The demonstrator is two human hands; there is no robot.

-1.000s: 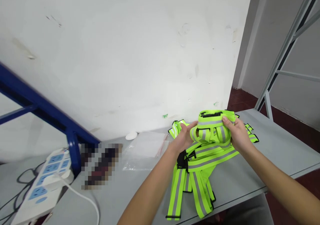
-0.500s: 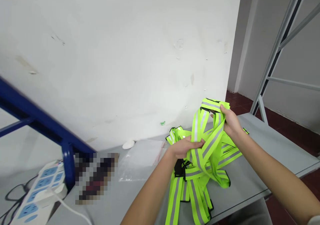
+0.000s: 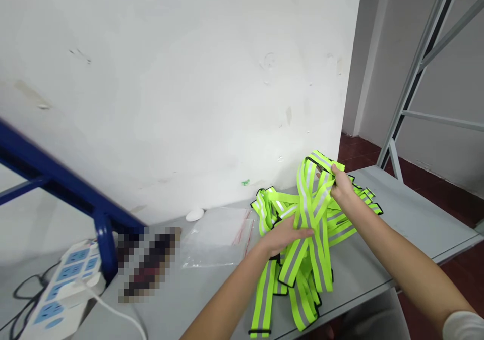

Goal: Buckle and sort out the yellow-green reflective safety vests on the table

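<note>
A neon yellow-green reflective strap vest with silver stripes hangs from my right hand. That hand is closed, pinching the vest's upper band between thumb and fingers. My left hand is around the crossed straps lower down, its thumb in front and its other fingers mostly hidden behind the fabric. Under and behind the held vest lies a loose heap of more such reflective straps, edged in black, some ends reaching the table's front edge.
Clear plastic bags lie left of the straps on the grey table, with a white oval object by the wall. Further left are a blurred-out item, a blue metal frame and a power strip with cables.
The held vest has straightened out, its straps now hanging down in a crossed shape. My left hand has moved slightly lower along the straps; the right still grips the top band.
</note>
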